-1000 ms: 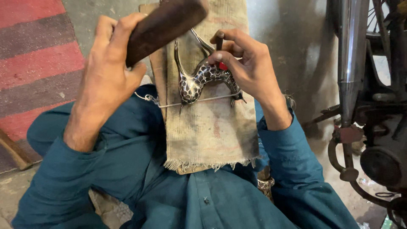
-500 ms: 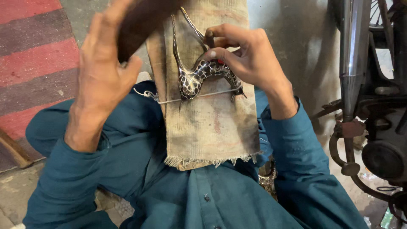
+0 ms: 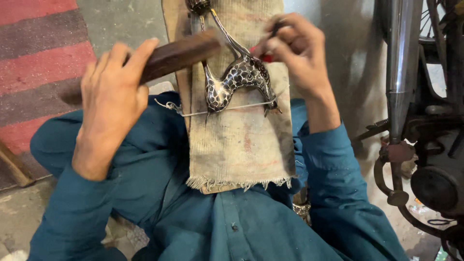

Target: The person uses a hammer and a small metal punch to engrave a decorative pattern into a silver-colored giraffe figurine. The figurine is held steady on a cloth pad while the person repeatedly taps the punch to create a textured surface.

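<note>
My left hand [image 3: 112, 94] is clenched around a dark wooden block [image 3: 176, 54], swung over the work like a mallet. My right hand [image 3: 296, 50] pinches a thin punch with a red grip [image 3: 265, 56], its tip set on the metal animal figure [image 3: 238, 77]. The figure lies on a cloth-covered board [image 3: 241, 140] propped against my lap, strapped down by a wire [image 3: 237, 107]. I judge short, square taps best, with the punch held steady so it cannot skid across the patterned surface. I see no packages, labels or signs; a red striped mat [image 3: 36, 72] lies left, and a chrome pipe [image 3: 401, 63] stands right.
</note>
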